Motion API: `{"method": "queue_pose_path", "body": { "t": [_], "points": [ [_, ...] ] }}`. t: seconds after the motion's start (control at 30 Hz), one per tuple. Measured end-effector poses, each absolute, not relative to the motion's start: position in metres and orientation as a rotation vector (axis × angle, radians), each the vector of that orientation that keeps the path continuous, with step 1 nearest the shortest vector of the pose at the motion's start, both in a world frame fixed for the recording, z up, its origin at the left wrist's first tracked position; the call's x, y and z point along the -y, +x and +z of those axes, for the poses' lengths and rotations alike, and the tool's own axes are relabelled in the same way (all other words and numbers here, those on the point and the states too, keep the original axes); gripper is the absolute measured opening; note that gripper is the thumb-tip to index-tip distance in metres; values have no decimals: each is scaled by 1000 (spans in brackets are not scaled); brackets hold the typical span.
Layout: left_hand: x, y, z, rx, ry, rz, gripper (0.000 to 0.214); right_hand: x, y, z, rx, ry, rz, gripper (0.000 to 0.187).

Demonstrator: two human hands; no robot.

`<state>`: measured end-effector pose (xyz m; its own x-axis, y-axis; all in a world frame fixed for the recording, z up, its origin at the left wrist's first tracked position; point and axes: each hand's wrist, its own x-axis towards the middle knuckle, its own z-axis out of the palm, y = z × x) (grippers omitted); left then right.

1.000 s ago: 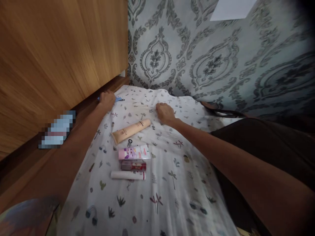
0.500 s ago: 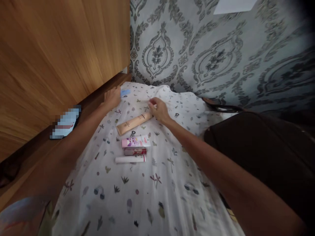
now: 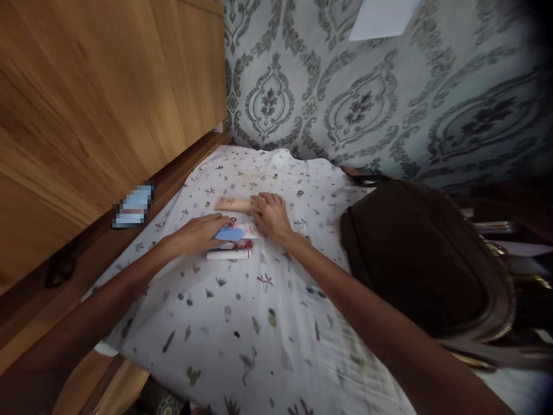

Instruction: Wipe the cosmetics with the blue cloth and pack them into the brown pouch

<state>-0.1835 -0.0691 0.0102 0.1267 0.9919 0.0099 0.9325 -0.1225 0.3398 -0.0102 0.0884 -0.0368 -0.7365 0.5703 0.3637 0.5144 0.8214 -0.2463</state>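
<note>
On the white printed bedsheet (image 3: 259, 323) lies a small row of cosmetics. My left hand (image 3: 196, 233) reaches in from the left, its fingers closed together on a small blue item (image 3: 230, 234) that it holds over the pink box (image 3: 252, 230). Below these lie a red-and-clear item (image 3: 237, 246) and a white tube (image 3: 227, 254). My right hand (image 3: 270, 214) is curled over the right end of the beige tube (image 3: 231, 203), which lies flat just beyond the others.
A large brown bag (image 3: 415, 253) sits on the bed to the right. A wooden panel (image 3: 108, 104) and ledge run along the left, with a blurred small object (image 3: 133, 206) on the ledge. Patterned wallpaper (image 3: 367, 104) rises behind the bed.
My left hand brought the blue item from the far edge by the ledge down to the row of cosmetics. My right hand took hold of the beige tube and turned it level.
</note>
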Motion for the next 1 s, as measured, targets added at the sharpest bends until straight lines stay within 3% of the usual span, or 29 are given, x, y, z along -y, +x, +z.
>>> {"method": "queue_pose_path", "body": {
  "t": [0.23,0.5,0.63,1.0],
  "points": [
    [66,-188,-21,-1853,1776,823,37,-33,18,-37,2577,-483,624,29],
    [48,-167,-33,-1841,1568,1144,36,11,43,-32,2708,-403,424,37],
    [45,-161,-34,-1834,1450,1231,38,27,44,-30,2761,-570,308,23],
    [58,-144,-15,-1954,1530,1392,41,11,84,-38,2571,-838,428,22]
  ]
}}
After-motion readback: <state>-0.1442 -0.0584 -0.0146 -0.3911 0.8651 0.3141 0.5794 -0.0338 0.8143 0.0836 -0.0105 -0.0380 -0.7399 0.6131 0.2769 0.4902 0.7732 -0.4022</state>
